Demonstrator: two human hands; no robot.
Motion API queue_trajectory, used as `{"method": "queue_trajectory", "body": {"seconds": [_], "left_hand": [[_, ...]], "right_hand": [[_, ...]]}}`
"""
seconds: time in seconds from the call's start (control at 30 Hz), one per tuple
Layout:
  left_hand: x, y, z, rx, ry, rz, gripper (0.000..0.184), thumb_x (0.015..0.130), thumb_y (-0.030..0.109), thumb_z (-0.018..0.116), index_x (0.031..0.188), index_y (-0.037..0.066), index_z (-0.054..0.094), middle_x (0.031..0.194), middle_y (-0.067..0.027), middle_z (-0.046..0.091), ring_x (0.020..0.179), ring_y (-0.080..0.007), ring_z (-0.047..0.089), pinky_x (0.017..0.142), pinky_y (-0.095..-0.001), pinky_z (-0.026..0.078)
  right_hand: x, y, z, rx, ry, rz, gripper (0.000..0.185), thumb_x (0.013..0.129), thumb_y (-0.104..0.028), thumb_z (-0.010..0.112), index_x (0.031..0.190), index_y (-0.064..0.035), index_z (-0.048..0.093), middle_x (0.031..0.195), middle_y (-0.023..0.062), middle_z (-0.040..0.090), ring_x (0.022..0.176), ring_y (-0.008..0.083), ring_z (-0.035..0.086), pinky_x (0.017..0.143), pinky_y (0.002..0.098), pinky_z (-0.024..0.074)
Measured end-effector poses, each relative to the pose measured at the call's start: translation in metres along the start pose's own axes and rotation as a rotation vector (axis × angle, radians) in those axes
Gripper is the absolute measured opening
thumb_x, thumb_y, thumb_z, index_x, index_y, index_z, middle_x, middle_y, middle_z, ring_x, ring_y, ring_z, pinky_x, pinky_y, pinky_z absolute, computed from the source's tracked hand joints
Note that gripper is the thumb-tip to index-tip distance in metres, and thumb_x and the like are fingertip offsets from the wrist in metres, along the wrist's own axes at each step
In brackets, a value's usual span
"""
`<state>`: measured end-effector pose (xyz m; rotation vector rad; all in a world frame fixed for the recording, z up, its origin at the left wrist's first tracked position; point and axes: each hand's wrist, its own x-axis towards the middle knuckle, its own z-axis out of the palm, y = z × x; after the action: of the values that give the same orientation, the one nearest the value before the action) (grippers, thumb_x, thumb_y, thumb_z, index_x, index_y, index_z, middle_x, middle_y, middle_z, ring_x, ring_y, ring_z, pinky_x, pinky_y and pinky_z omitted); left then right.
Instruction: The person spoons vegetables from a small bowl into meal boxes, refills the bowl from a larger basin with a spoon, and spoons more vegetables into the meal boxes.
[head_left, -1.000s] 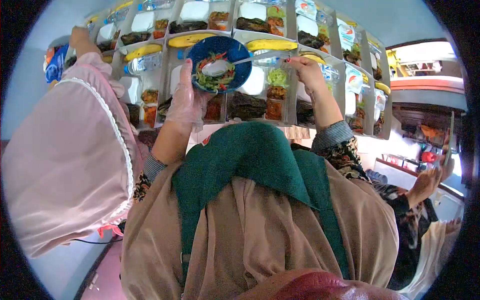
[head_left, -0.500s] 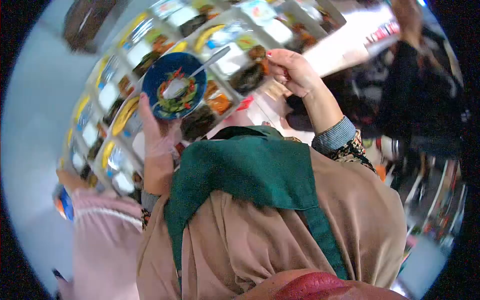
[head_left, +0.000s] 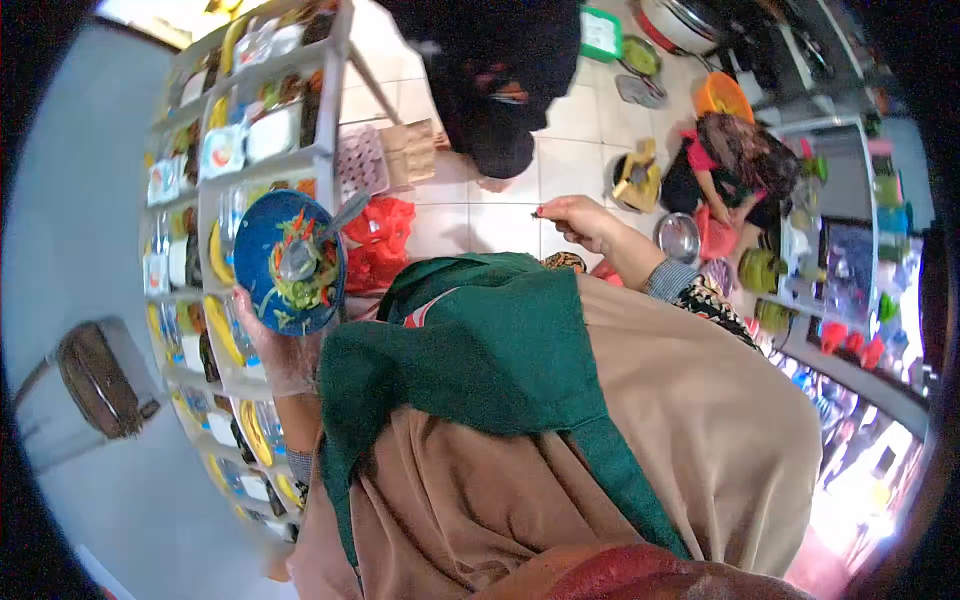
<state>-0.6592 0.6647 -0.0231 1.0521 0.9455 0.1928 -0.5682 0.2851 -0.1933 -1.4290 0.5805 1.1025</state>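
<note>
My left hand [head_left: 268, 348], in what looks like a clear plastic glove, supports a blue bowl [head_left: 255, 240] from its near side. Sliced green and red vegetables [head_left: 300, 290] lie in the bowl. A spoon [head_left: 348, 213] rests in them, its handle sticking out over the right rim. Away to the right, my right hand [head_left: 588, 224] is raised over the floor with thumb and fingers pinched together. A tiny dark red spot shows at its fingertips; I cannot tell whether that is a held scrap or a nail. Beyond the bowl stand compartment trays [head_left: 208, 190] with bananas [head_left: 222, 250] and packed food.
A person in black [head_left: 490, 80] stands ahead. Another person [head_left: 735, 165] sits low at the right among basins and an orange tub [head_left: 724, 97]. A red plastic bag [head_left: 378, 240] and an egg tray [head_left: 360, 160] lie beside the table. A brown bag [head_left: 100, 380] hangs at left.
My view has swung right, away from the trays, bringing the tiled floor and seated person into sight. The bowl stays in my left hand; my right hand, still pinched, is now over the floor.
</note>
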Motion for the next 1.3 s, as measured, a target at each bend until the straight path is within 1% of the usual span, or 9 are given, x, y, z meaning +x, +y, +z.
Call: {"method": "queue_trajectory", "body": {"seconds": [0.2,0.47,0.63,0.67,0.83,1.0,1.07,1.13,1.3], "left_hand": [[0.071,-0.056,-0.025,0.025,-0.076,-0.065,0.056,0.092,0.051,0.039,0.130,0.010,0.043,0.128,-0.0098,0.050,0.114,-0.0273,0.051,0.093,-0.0445,0.044],[0.096,-0.092,0.054,0.130,-0.268,-0.047,0.052,0.091,0.048,0.046,0.127,0.011,0.046,0.126,-0.0079,0.051,0.112,-0.0235,0.052,0.093,-0.0396,0.044],[0.153,-0.083,0.130,0.269,-0.306,-0.096,0.053,0.089,0.048,0.050,0.125,0.009,0.046,0.124,-0.0077,0.053,0.109,-0.0222,0.054,0.092,-0.0371,0.045],[0.156,-0.084,0.145,0.262,-0.334,-0.114,0.054,0.089,0.048,0.051,0.125,0.009,0.047,0.124,-0.0077,0.053,0.109,-0.0223,0.054,0.092,-0.0370,0.045],[0.160,-0.102,0.215,0.243,-0.447,-0.295,0.061,0.087,0.055,0.048,0.128,0.009,0.047,0.129,-0.0083,0.050,0.116,-0.0251,0.049,0.098,-0.0404,0.041],[0.139,-0.119,0.258,0.056,-0.506,-0.552,0.062,0.086,0.051,0.054,0.127,0.006,0.047,0.129,-0.0136,0.050,0.117,-0.0284,0.048,0.101,-0.0443,0.038],[0.143,-0.135,0.262,0.029,-0.557,-0.427,0.053,0.086,0.047,0.057,0.123,0.009,0.052,0.125,-0.0094,0.054,0.113,-0.0262,0.052,0.099,-0.0432,0.040],[0.131,-0.128,0.275,-0.094,-0.716,-0.526,0.053,0.090,0.044,0.051,0.125,0.004,0.048,0.126,-0.0143,0.052,0.115,-0.0267,0.051,0.101,-0.0440,0.039],[0.139,-0.133,0.271,-0.111,-0.791,-0.459,0.052,0.094,0.043,0.044,0.127,0.004,0.043,0.124,-0.0137,0.053,0.112,-0.0234,0.053,0.098,-0.0404,0.043]], "right_hand": [[0.065,0.105,-0.031,0.095,0.314,0.128,0.010,0.084,-0.015,0.064,0.085,-0.0056,0.062,0.056,-0.0034,0.041,0.048,0.0084,0.037,0.040,0.0228,0.0304],[0.079,0.224,-0.117,0.476,0.370,0.011,0.011,0.085,-0.008,0.058,0.080,0.0013,0.060,0.068,0.0085,0.060,0.057,0.0147,0.057,0.050,0.0258,0.0479],[0.113,0.220,-0.127,0.693,0.703,0.178,0.008,0.082,-0.001,0.059,0.086,0.0049,0.062,0.073,0.0109,0.063,0.065,0.0212,0.064,0.052,0.0286,0.0513],[0.111,0.228,-0.140,0.374,0.754,0.182,0.007,0.080,-0.001,0.060,0.084,0.0048,0.062,0.072,0.0104,0.063,0.064,0.0206,0.063,0.051,0.0286,0.0507],[0.124,0.271,-0.257,0.479,1.132,0.300,0.021,0.083,-0.024,0.055,0.085,-0.0067,0.068,0.079,0.0102,0.068,0.071,0.0259,0.066,0.061,0.0384,0.0511],[0.118,0.283,-0.341,-0.989,1.023,0.335,0.022,0.077,-0.027,0.060,0.092,-0.0128,0.070,0.092,0.0127,0.067,0.086,0.0290,0.066,0.072,0.0380,0.0519],[0.129,0.272,-0.378,-1.475,0.563,0.288,0.036,0.074,-0.028,0.068,0.105,-0.0107,0.066,0.101,0.0147,0.066,0.092,0.0294,0.064,0.078,0.0380,0.0508],[0.150,0.230,-0.360,-0.235,1.280,0.334,0.052,0.074,-0.027,0.070,0.120,-0.0085,0.056,0.108,0.0148,0.064,0.096,0.0282,0.063,0.079,0.0366,0.0500],[0.076,-0.027,-0.175,0.146,0.270,-0.619,0.059,0.079,-0.018,0.069,0.130,-0.0025,0.043,0.097,0.0073,0.060,0.081,0.0129,0.057,0.067,0.0236,0.0464]]}}
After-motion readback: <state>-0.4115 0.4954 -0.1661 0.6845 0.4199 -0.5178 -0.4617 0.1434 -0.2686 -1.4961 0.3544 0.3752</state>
